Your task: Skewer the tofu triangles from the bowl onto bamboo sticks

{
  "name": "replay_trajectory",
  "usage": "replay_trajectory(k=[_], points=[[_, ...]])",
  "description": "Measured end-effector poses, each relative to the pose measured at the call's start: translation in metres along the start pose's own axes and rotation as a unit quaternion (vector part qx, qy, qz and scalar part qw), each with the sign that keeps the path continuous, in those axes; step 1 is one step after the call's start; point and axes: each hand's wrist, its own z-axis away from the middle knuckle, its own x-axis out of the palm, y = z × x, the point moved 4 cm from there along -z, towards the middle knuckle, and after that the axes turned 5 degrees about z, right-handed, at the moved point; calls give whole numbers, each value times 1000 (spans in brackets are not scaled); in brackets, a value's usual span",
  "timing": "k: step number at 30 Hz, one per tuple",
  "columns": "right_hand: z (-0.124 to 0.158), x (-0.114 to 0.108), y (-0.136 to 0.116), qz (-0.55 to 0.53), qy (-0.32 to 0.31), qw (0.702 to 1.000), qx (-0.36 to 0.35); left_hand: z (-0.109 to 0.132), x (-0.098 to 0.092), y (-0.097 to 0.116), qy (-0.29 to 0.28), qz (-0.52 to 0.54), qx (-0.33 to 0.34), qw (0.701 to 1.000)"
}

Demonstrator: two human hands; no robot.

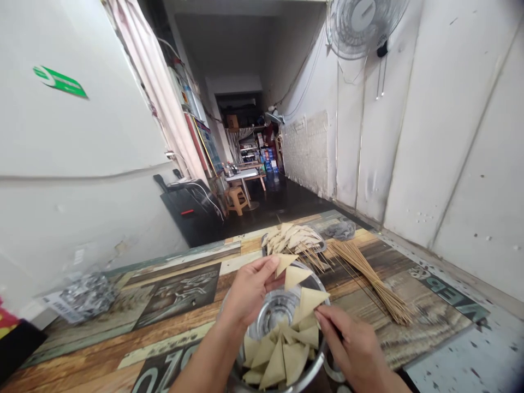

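Note:
My left hand point(252, 289) pinches a pale tofu triangle point(285, 264) between thumb and fingers, above the far rim of a round metal bowl point(314, 376). Two more triangles point(297, 277) follow in a line down toward my right hand point(352, 344). At the near end of this row, my right thumb and fingers are closed on a bamboo skewer, mostly hidden by the fingers and the tofu. Many loose tofu triangles point(282, 357) lie heaped in the near part of the bowl, below both hands; its shiny bottom shows behind them.
Behind the bowl, a metal tray point(264, 248) carries skewered triangles point(292, 237). A bundle of bare bamboo skewers point(374, 284) lies at the right, near a crumpled plastic bag point(341, 229). Another clear bag point(88, 295) sits left on the wood-patterned table point(176, 322). Walls flank both sides.

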Motion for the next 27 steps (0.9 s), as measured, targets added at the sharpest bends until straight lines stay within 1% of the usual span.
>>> replay_trajectory(k=[3, 4, 5, 6, 8, 10, 11, 12, 13, 15, 19, 22, 27], points=[[-3, -16, 7, 1, -24, 998, 50, 1, -7, -3, 23, -97, 13, 995], [-4, -21, 9, 1, -30, 997, 65, 1, -7, -4, 13, -158, 12, 987], [-5, -26, 12, 1, -35, 996, 80, 0, -6, -7, -14, -237, 8, 971], [-5, -30, 16, 0, -39, 995, 95, 0, -4, -11, -49, -323, 4, 945], [-4, -36, 21, -3, -42, 992, 115, -2, 1, -21, -109, -489, -3, 865], [-2, -39, 24, -9, -42, 991, 124, -5, 6, -32, -133, -604, -9, 786], [-1, -41, 25, -12, -41, 991, 126, -8, 8, -38, -135, -639, -13, 757], [1, -42, 27, -15, -39, 991, 128, -12, 11, -44, -135, -662, -18, 737], [2, -43, 29, -18, -37, 991, 131, -15, 13, -49, -136, -674, -25, 725], [5, -47, 33, -22, -32, 990, 139, -23, 18, -60, -134, -674, -47, 725], [11, -53, 41, -27, -23, 988, 151, -34, 23, -75, -125, -648, -88, 746], [14, -53, 45, -36, -23, 986, 158, -38, 25, -78, -110, -642, -90, 754], [19, -51, 46, -59, -21, 986, 156, -38, 23, -80, -107, -602, -101, 784]])
